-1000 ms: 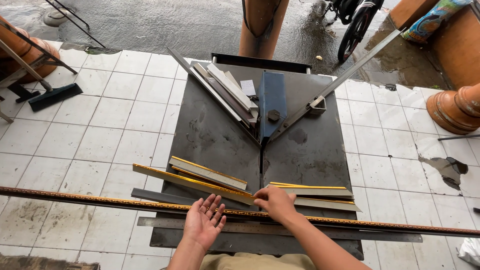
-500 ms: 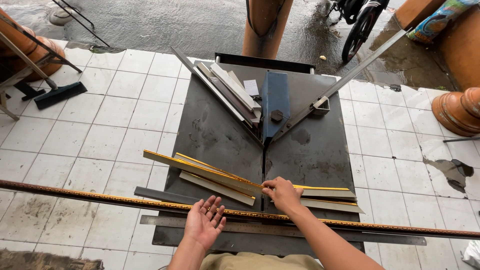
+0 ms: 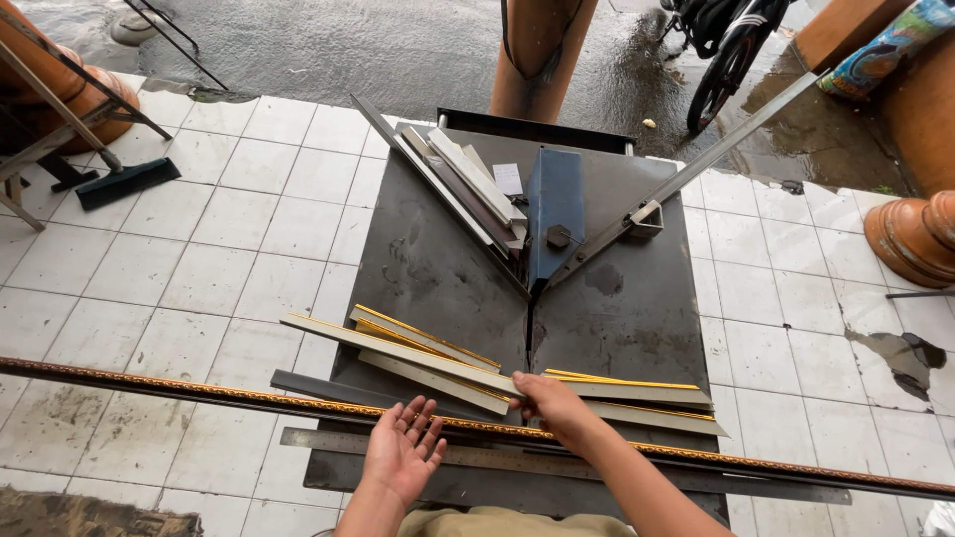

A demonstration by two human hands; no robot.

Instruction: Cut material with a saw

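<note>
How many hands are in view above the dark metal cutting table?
2. The left hand is spread open over the long ornate gold-patterned moulding strip. The right hand grips one of the cut cream-and-gold frame pieces. None seems hidden.

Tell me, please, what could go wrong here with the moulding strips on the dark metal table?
1. The right hand grips one long moulding strip at one end only; its far end overhangs the metal table's left edge, so it may sag or tip.
2. Swinging it could nudge the loose strips stacked under it off the table.
3. The open left hand hovers over the ornate gold rail and the steel ruler; a bump may shift either.
</note>
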